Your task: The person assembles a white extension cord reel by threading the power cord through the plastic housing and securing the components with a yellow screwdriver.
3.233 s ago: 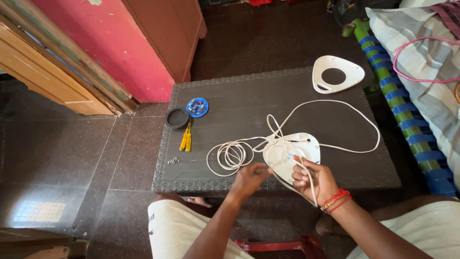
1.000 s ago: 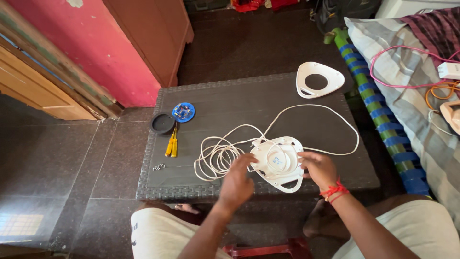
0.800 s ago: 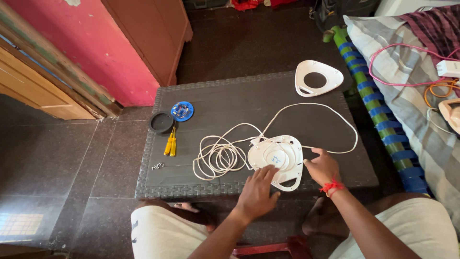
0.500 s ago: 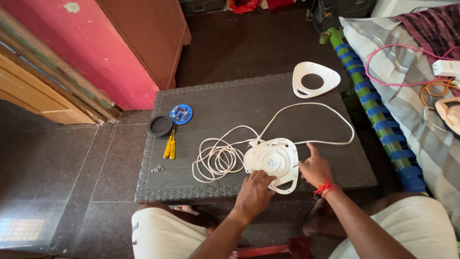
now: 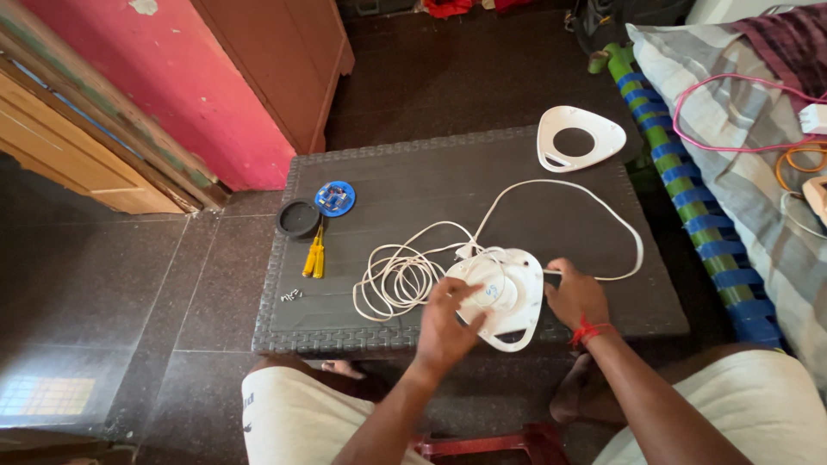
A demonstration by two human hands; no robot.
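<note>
From the head camera, the rounded-triangular white plastic housing [image 5: 502, 294] lies flat near the front edge of the dark grey woven-textured low table [image 5: 413, 185], its white cord [image 5: 405, 277] heaped in loose coils just to its left. The left hand [image 5: 448, 323] rests on it with fingers curled over the near-left rim, seemingly to steady it, while the right hand [image 5: 575, 295] closes on its right edge where the cord leaves; how tightly it pinches cannot be told. A yellow-handled screwdriver [image 5: 314, 256], some small screws [image 5: 291, 295], a black round cap [image 5: 299, 218], a blue disc [image 5: 335, 198] and a white triangular cover with a round hole [image 5: 579, 138] lie well apart, probably kept out of the way
</note>
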